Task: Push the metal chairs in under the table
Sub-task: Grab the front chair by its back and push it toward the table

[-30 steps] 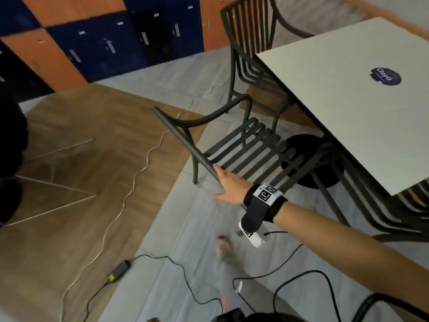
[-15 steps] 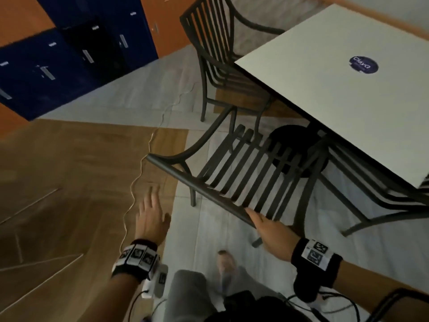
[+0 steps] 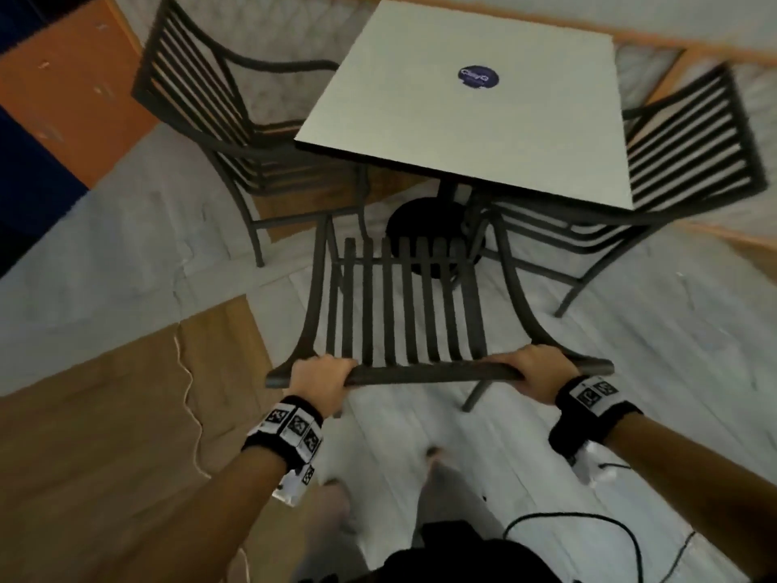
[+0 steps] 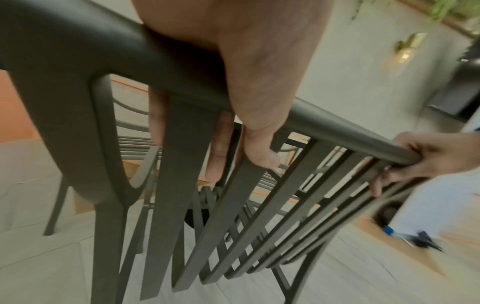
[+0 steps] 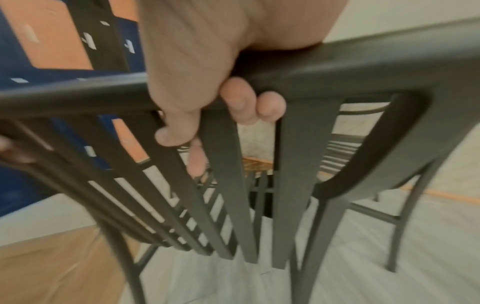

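Observation:
A dark metal slatted chair (image 3: 403, 305) stands in front of me, its seat facing the white square table (image 3: 475, 132). My left hand (image 3: 321, 378) grips the left end of its top rail (image 3: 433, 374), and my right hand (image 3: 536, 372) grips the right end. In the left wrist view my fingers (image 4: 221, 148) curl round the rail between the slats, thumb on the near side. The right wrist view shows the same: fingers (image 5: 240, 102) wrapped over the rail (image 5: 337, 67). The chair's front edge lies near the table's black round base (image 3: 424, 227).
Two more metal chairs stand at the table, one on the left (image 3: 235, 136) and one on the right (image 3: 689, 162). Orange and blue lockers (image 3: 54, 98) fill the far left. A white cable (image 3: 189, 397) and a black cable (image 3: 588, 523) lie on the floor near my feet.
My view has swung round behind the chair. My left hand, which hovered free over the floor, now grips the top rail, and my right hand has slid to the rail's right end.

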### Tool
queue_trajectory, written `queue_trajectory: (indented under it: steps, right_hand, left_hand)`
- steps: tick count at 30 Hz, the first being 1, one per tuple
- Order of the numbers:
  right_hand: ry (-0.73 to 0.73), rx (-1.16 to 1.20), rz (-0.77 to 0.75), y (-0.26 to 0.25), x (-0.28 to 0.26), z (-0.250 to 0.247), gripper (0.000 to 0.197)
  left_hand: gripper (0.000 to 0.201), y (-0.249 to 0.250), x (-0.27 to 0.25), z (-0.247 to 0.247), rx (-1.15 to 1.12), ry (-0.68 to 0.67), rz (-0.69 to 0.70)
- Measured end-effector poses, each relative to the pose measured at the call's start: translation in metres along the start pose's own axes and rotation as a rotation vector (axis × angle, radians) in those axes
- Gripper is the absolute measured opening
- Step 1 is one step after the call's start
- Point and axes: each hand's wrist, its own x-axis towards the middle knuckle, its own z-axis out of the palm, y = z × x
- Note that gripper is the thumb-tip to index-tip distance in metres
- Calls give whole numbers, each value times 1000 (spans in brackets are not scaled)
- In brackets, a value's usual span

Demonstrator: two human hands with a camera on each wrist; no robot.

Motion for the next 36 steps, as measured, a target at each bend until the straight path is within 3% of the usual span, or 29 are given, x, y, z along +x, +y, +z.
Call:
queue_trajectory:
  steps: [9, 19, 36]
  right_hand:
    - [37, 20, 112, -64, -14, 6, 42]
    - [104, 67, 113, -155, -12, 42, 37]
    - [181, 45, 173, -140, 57, -3, 27]
  left_hand:
    - [26, -51, -5, -8, 9, -56, 157]
    - [32, -135, -16, -14, 217, -106, 194]
    - [24, -155, 74, -58, 154, -23, 253]
